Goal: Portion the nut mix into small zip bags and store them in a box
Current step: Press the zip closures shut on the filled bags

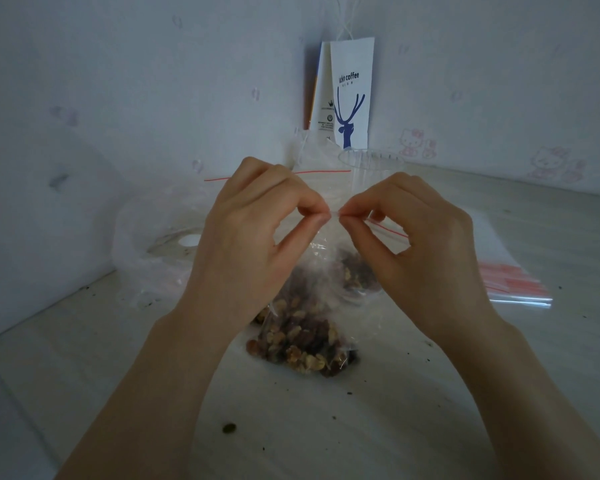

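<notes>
- The small zip bag [343, 268], carrying nut mix [355, 273] in its lower part, is hanging at centre over a larger bag of nuts [302, 341] that is lying on the surface [326, 427].
- The left hand [253, 237] and right hand [420, 244] are each pinching the small bag's top edge between thumb and forefinger, their fingertips nearly meeting.
- A stack of empty zip bags [506, 278] is lying to the right.
- A clear cup [371, 168] and a paper bag [350, 95] are standing behind.

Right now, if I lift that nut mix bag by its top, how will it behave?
Likely floppy: the nut mix bag film crumples where the left hand and right hand pinch its top. Probably bottom-heavy: nuts pool low. Could spill; seal unclear.
</notes>
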